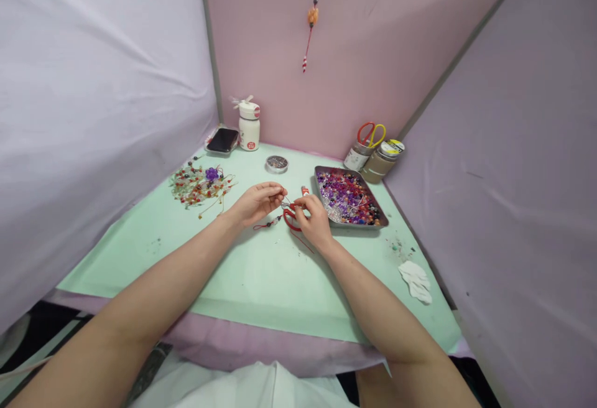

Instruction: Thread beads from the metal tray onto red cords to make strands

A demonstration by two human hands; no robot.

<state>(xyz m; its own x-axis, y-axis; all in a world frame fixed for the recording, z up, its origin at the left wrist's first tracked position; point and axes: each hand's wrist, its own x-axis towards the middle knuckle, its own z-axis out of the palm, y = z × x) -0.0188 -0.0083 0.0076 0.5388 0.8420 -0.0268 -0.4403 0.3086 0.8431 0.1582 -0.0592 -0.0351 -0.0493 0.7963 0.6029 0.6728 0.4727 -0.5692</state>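
Observation:
My left hand [260,201] and my right hand [313,218] are close together above the middle of the green table. Thumb and fingertips of each hand are pinched on a thin red cord [288,199] that runs between them. Red-handled scissors [291,219] lie just under and between my hands, beside my right fingers. A beaded piece with a red loop [267,225] rests below my left hand, and a loose red cord end [303,242] trails toward me. The exact hold at the fingertips is too small to make out.
A metal tray [359,226] of beads is at the right, near jars [380,162] with scissors. Finished strings [198,187], a round tin [277,164], a bottle [249,128] and a phone [222,140] stand left and behind. A white cloth [416,281] lies right.

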